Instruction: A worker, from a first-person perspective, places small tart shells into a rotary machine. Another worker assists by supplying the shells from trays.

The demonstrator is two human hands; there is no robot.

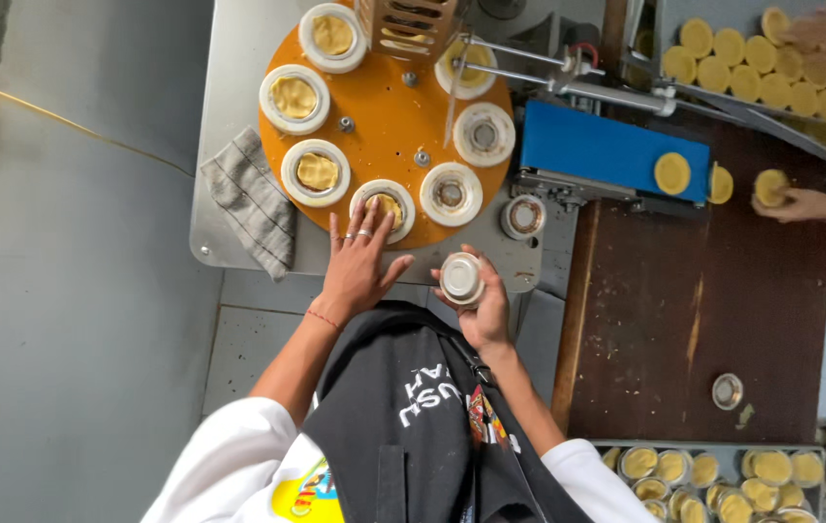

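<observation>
Left hand [359,260], fingers spread and holding nothing, presses on a dough-filled white ring [384,208] at the orange turntable [389,121]'s near edge; right hand [479,295] grasps a small metal cup [461,278] just right of it.

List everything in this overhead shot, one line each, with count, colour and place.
Round turntable: one, orange, on the grey machine top.
White ring moulds: seven on the turntable; four hold yellow dough.
Striped cloth: one, grey, left of the turntable.
Conveyor belt: one, blue, right of the turntable, carrying a yellow pastry disc.
Tray of pastry shells: yellow, top right.
Wooden table: brown, right side.
Tray of filled tins: bottom right.
Another person's hand: right edge, holding a pastry.
Left hand: fingers at the nearest mould.
Right hand: holding a small metal tin.
</observation>
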